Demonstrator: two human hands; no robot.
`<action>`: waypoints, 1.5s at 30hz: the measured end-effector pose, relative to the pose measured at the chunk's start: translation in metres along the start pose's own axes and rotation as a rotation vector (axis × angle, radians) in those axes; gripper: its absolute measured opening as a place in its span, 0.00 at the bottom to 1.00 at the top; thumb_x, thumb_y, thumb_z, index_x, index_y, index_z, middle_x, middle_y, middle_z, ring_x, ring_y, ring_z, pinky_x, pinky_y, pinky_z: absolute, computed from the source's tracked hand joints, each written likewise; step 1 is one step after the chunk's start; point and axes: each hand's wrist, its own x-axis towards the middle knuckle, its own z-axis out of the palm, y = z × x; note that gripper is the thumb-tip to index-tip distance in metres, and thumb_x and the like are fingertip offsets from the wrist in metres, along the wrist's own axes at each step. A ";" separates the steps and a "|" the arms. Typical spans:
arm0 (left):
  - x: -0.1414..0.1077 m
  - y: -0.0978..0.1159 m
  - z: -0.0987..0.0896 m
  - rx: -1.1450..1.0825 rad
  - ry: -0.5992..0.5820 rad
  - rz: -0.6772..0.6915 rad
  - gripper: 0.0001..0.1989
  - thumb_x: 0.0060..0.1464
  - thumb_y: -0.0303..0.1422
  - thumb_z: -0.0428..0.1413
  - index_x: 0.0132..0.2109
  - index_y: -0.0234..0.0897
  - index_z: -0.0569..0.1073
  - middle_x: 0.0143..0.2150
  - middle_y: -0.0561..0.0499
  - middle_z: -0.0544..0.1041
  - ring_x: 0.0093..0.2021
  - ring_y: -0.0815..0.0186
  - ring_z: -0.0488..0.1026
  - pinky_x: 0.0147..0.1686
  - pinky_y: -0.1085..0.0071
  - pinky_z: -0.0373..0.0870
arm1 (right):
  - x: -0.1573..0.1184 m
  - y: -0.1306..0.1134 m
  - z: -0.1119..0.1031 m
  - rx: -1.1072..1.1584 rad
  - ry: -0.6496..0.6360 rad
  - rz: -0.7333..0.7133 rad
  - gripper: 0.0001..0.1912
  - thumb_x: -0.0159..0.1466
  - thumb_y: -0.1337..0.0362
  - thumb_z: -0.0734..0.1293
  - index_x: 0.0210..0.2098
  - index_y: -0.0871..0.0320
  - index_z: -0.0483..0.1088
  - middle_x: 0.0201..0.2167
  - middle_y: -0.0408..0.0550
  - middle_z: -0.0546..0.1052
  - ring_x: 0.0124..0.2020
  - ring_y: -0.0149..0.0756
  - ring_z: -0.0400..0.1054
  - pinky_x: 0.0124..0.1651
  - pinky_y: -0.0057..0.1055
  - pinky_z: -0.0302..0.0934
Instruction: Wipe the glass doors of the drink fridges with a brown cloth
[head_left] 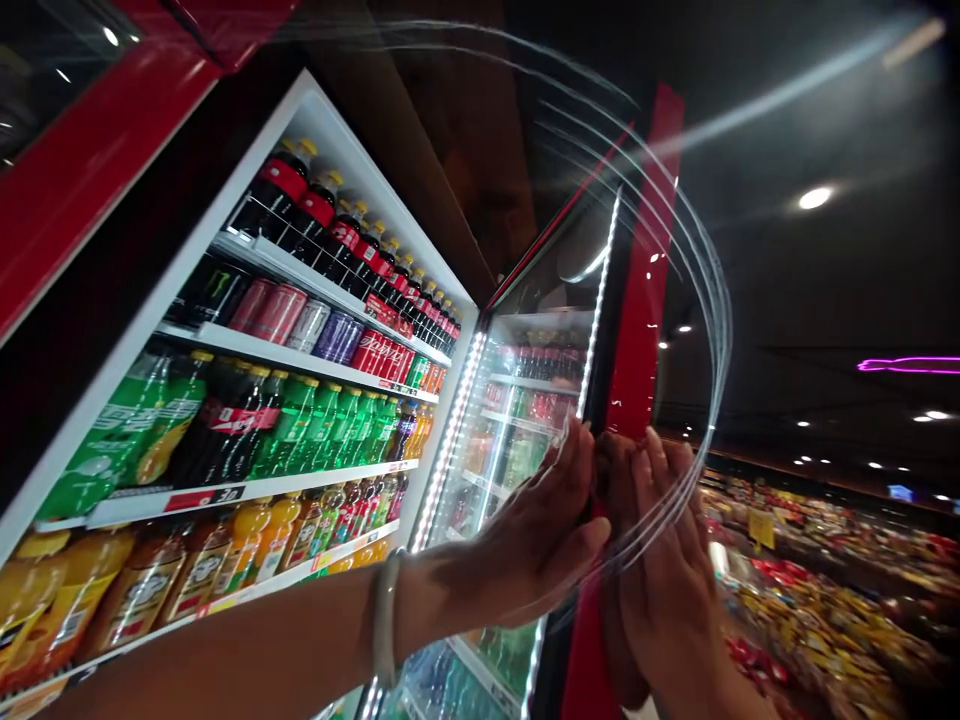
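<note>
Right of shelved bottles, left hand flat, unclenched, against inner side of red-framed cooler door; right hand likewise, outer side.

we see a glossy red door frame, purple metal cans, green plastic bottles and a pale round wristband.

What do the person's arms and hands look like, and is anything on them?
The left hand has no glove, and a smooth, pale greyish band circles its wrist. The right hand is gloveless too. No sleeves show on either arm.
</note>
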 end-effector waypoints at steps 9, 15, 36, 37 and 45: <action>0.027 -0.009 0.003 -0.005 0.025 0.069 0.39 0.73 0.43 0.41 0.77 0.45 0.23 0.80 0.47 0.33 0.80 0.57 0.36 0.78 0.53 0.43 | 0.161 0.083 0.008 -0.163 0.126 -0.005 0.29 0.74 0.65 0.54 0.73 0.60 0.57 0.73 0.56 0.60 0.77 0.50 0.47 0.78 0.58 0.46; 0.054 -0.026 -0.004 0.034 -0.227 0.164 0.38 0.72 0.42 0.41 0.78 0.28 0.34 0.80 0.40 0.35 0.80 0.62 0.33 0.78 0.59 0.38 | 0.096 0.073 -0.010 -0.241 0.054 -0.049 0.32 0.74 0.61 0.55 0.76 0.47 0.48 0.75 0.48 0.57 0.77 0.51 0.47 0.77 0.62 0.47; 0.162 -0.138 0.082 0.281 -0.217 0.102 0.41 0.72 0.51 0.37 0.77 0.23 0.41 0.80 0.41 0.39 0.80 0.60 0.36 0.78 0.64 0.38 | 0.136 0.175 -0.019 -0.775 -0.809 -0.374 0.25 0.69 0.75 0.55 0.58 0.56 0.75 0.64 0.54 0.73 0.66 0.45 0.67 0.65 0.47 0.67; 0.166 -0.145 0.088 0.277 -0.182 0.106 0.39 0.73 0.50 0.35 0.77 0.24 0.41 0.80 0.41 0.39 0.80 0.60 0.37 0.78 0.64 0.37 | 0.138 0.179 -0.010 -0.782 -0.837 -0.372 0.26 0.68 0.75 0.55 0.58 0.58 0.75 0.64 0.55 0.74 0.66 0.45 0.67 0.65 0.47 0.67; 0.224 -0.197 0.099 0.303 0.053 -0.067 0.34 0.73 0.37 0.33 0.77 0.21 0.36 0.80 0.39 0.33 0.80 0.59 0.32 0.78 0.61 0.35 | 0.205 0.214 0.051 -0.907 -0.495 -0.054 0.18 0.67 0.69 0.60 0.53 0.69 0.71 0.55 0.69 0.74 0.53 0.56 0.73 0.54 0.50 0.70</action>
